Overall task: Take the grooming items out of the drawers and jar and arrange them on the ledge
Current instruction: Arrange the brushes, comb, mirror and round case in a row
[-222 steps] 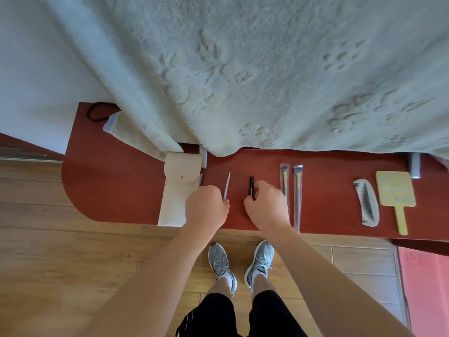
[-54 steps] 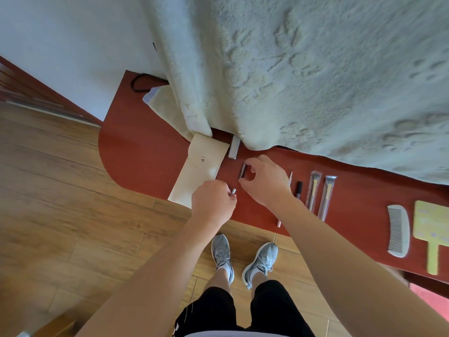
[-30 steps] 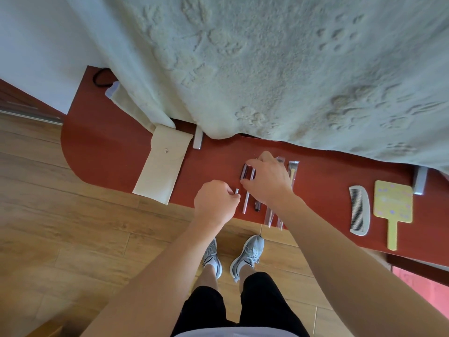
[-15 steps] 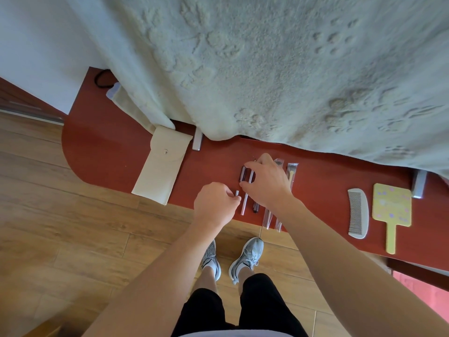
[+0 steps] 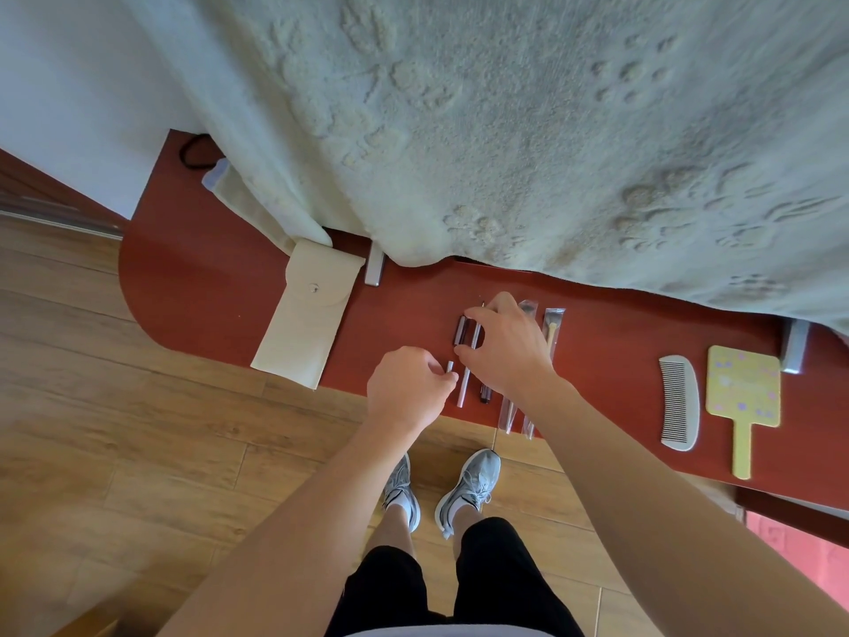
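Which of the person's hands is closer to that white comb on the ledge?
Right. The right hand works over the thin sticks, a clear gap left of the white comb; the left hand sits farther left still.

We look down on a red-brown ledge (image 5: 193, 287) under a pale fleecy blanket (image 5: 505, 131). Our left hand (image 5: 406, 388) is curled, pinching the near end of a small grey stick (image 5: 449, 366); our right hand (image 5: 505, 347) arches over a dark tube (image 5: 460, 330) and a thin silver tool (image 5: 465, 383). Two sleeved brushes (image 5: 553, 328) lie just right (partly hidden by the wrist). A cream pouch (image 5: 303, 324) sits left; a comb (image 5: 679, 402) and a yellow hand mirror (image 5: 743, 393) lie side by side, well apart to the right.
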A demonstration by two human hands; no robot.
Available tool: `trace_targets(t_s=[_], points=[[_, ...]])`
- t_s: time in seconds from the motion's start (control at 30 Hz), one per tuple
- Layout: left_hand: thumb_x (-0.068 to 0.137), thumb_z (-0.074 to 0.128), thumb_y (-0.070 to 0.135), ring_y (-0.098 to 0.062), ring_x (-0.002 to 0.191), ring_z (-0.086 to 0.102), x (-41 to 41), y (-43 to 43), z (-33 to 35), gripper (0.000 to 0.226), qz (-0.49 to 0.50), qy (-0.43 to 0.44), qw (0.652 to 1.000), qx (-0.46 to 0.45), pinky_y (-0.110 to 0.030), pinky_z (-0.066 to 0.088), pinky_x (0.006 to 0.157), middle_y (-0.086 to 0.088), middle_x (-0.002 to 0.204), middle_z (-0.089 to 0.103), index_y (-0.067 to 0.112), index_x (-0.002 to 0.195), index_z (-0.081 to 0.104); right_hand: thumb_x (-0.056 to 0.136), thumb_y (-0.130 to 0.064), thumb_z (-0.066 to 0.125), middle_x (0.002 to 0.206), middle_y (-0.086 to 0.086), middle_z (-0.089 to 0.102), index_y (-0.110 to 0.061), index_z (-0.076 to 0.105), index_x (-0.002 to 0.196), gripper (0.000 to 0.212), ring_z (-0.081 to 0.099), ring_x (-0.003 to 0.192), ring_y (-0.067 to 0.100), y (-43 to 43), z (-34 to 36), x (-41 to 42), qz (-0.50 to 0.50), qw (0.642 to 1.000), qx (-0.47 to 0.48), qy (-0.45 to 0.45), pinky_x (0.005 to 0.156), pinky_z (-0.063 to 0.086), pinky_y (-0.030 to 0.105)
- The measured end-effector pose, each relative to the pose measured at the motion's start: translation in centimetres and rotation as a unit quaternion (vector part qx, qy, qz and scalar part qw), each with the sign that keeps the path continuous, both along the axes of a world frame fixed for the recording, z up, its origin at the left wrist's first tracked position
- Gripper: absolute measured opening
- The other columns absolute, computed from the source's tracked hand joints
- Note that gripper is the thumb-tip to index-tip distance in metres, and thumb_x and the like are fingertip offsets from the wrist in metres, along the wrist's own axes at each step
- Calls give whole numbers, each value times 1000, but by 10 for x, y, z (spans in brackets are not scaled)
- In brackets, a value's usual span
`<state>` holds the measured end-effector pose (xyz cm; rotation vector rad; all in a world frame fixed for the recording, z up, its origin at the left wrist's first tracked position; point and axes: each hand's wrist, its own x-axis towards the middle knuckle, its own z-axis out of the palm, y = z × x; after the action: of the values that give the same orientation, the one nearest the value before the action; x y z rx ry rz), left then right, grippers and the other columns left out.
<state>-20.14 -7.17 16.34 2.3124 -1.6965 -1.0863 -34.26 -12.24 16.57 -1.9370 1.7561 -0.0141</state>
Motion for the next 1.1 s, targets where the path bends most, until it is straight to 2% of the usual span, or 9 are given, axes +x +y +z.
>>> trace_targets(t_s=[1.1], points=[[89, 66, 47, -4, 64, 65, 3, 3, 5, 22, 8, 9, 1000, 5, -27, 59, 66, 14, 74, 70, 28, 87, 76, 84, -43, 69, 126, -2, 48, -26, 51, 139, 61, 58, 105, 22, 3, -3, 0, -13, 1000, -2, -4, 79, 54, 31]])
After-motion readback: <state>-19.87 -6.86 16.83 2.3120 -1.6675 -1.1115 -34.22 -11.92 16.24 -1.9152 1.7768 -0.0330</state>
